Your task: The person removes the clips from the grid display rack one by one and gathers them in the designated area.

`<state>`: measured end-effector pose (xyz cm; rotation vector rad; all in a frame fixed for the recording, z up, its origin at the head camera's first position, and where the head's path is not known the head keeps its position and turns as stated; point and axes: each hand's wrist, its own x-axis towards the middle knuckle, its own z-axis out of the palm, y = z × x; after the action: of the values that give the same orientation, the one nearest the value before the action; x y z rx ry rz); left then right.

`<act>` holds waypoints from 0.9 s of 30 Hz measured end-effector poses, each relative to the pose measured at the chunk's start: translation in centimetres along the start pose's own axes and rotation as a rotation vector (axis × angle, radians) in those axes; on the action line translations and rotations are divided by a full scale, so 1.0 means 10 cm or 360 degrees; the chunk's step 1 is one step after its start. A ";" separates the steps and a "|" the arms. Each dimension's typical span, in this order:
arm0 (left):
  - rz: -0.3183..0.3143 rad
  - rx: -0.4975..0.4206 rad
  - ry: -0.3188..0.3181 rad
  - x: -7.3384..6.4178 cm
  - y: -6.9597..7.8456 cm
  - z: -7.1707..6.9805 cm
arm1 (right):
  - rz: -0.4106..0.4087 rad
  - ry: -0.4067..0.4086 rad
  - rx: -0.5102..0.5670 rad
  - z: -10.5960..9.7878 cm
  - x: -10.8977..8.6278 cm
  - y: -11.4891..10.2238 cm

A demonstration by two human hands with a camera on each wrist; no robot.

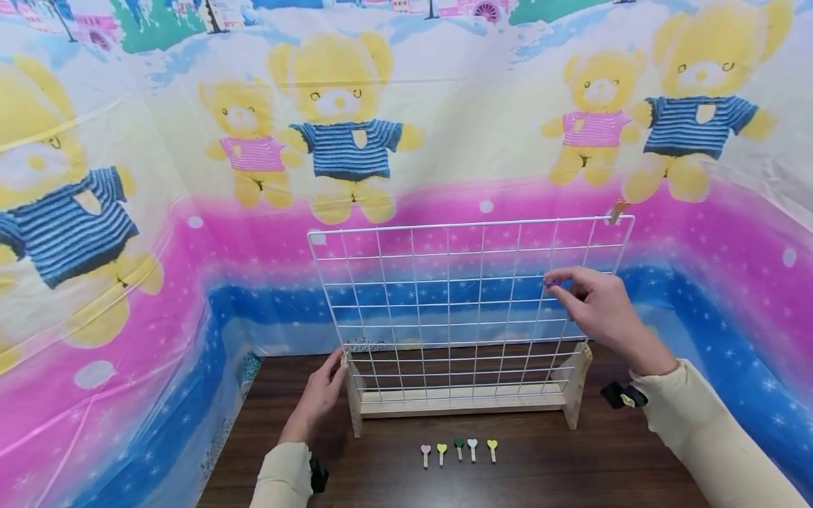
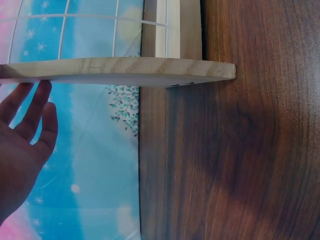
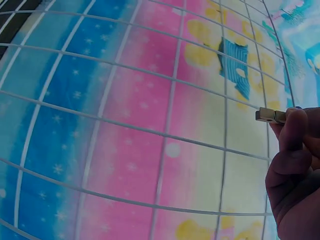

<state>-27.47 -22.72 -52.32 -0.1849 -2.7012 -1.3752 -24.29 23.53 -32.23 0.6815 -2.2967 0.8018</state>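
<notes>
My right hand [image 1: 600, 307] pinches a small wooden clothespin [image 3: 270, 116] between thumb and fingertips, in front of the right half of the white wire grid [image 1: 448, 282]. A bit of purple shows on the clothespin's fingered end in the head view; its bare wooden end points toward the wires in the right wrist view. Fairly straight fingers of my left hand [image 1: 319, 391] touch the outer face of the stand's left wooden side [image 2: 120, 70]. Another clothespin [image 1: 616, 212] is clipped on the grid's top wire near the right corner.
Several heart-topped clothespins, among them a pink one [image 1: 425, 455] and a dark green one [image 1: 459, 449], lie in a row before the stand's wooden base [image 1: 464, 403] on the dark wooden table [image 1: 540, 466]. A bear-printed cloth [image 1: 483, 141] hangs behind and at both sides.
</notes>
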 end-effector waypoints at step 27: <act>-0.0018 -0.0042 -0.0025 0.01 -0.01 0.00 | 0.0295 -0.0395 0.0203 0.76 -0.76 0.35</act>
<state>-27.60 -22.83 -52.40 -0.1840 -2.7020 -1.4193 -24.06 22.73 -43.51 0.6620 -2.5788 1.0055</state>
